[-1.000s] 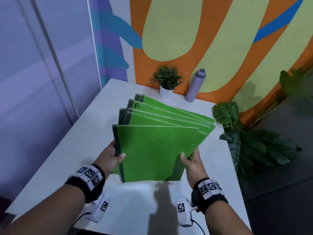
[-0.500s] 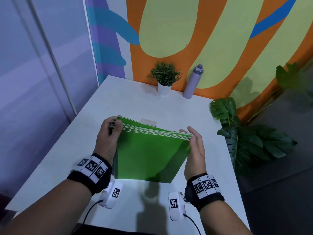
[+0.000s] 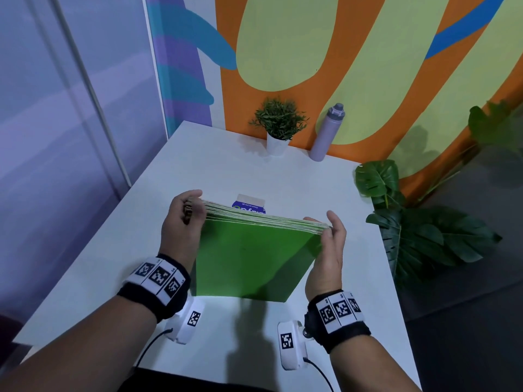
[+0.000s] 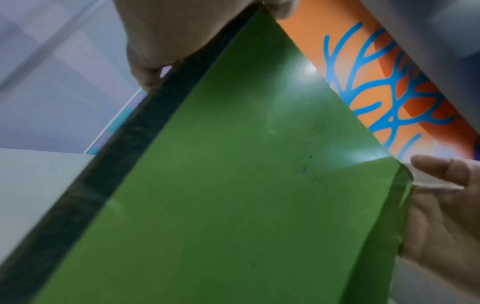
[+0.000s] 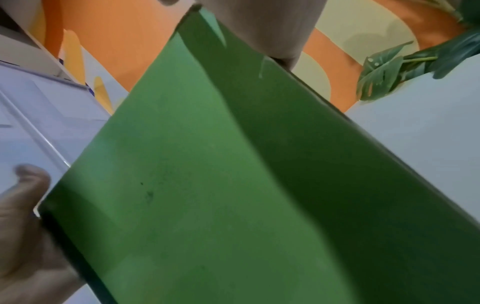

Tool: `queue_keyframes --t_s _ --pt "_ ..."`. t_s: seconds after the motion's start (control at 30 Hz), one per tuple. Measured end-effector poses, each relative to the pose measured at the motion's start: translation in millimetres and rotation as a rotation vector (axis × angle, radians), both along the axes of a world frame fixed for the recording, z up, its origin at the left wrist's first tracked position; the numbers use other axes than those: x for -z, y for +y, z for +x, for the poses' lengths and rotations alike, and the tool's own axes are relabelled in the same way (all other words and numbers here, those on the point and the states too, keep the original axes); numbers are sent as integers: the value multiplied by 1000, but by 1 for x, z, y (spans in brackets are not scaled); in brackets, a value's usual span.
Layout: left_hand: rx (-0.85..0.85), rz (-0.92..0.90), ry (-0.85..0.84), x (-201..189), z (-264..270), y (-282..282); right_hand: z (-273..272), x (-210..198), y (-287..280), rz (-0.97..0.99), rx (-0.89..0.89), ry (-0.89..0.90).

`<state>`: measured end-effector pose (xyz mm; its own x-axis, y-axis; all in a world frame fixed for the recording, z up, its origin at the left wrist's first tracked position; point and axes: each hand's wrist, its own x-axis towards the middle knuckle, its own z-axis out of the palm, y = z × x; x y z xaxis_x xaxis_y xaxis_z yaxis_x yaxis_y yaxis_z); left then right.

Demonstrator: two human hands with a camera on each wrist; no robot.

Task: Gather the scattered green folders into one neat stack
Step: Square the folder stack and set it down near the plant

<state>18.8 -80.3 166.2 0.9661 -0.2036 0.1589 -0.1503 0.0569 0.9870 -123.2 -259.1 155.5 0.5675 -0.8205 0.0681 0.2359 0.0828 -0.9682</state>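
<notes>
Several green folders (image 3: 249,258) form one squared stack that stands on its lower edge on the white table (image 3: 226,171), tilted toward me. My left hand (image 3: 184,219) grips the stack's upper left corner with fingers curled over the top. My right hand (image 3: 328,239) cups the upper right corner, thumb in front and fingers behind. The left wrist view shows the stack's green front cover (image 4: 233,185) and dark spine, with the right hand (image 4: 441,205) at its far edge. The same cover (image 5: 207,185) fills the right wrist view, my left hand (image 5: 23,216) at its far side.
A small blue and white packet (image 3: 249,203) lies on the table just behind the stack. A potted plant (image 3: 278,123) and a purple bottle (image 3: 327,134) stand at the far edge by the wall. Large leaves (image 3: 410,222) hang beside the table's right edge.
A second ago the folders were fanned out in my hands. Both hands have since pushed them together and stood them up as one even stack; little has moved in the last half second.
</notes>
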Motion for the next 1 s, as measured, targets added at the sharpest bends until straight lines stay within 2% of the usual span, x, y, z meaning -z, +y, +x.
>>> queue_keyframes --t_s 0.1,0.17,0.43,0.57,0.63,0.73,0.83,1.0 --pt "171 -34 70 19 2 7 -5 15 4 -19 -47 35" --pt "249 32 119 33 5 10 -6 21 8 -59 -69 66" --pt "321 290 123 52 16 17 -11 37 0 -275 -80 229" --pt "359 484 183 74 7 25 -17 57 3 -281 -123 388" --pt "357 526 212 83 2 28 -19 70 5 -275 -130 469" --pt "287 535 226 88 -2 25 -15 72 7 -271 -92 532" --pt "184 510 267 84 -4 16 -7 56 1 -312 -26 534" --pt "111 240 303 57 2 1 8 16 -31 -390 -68 409"
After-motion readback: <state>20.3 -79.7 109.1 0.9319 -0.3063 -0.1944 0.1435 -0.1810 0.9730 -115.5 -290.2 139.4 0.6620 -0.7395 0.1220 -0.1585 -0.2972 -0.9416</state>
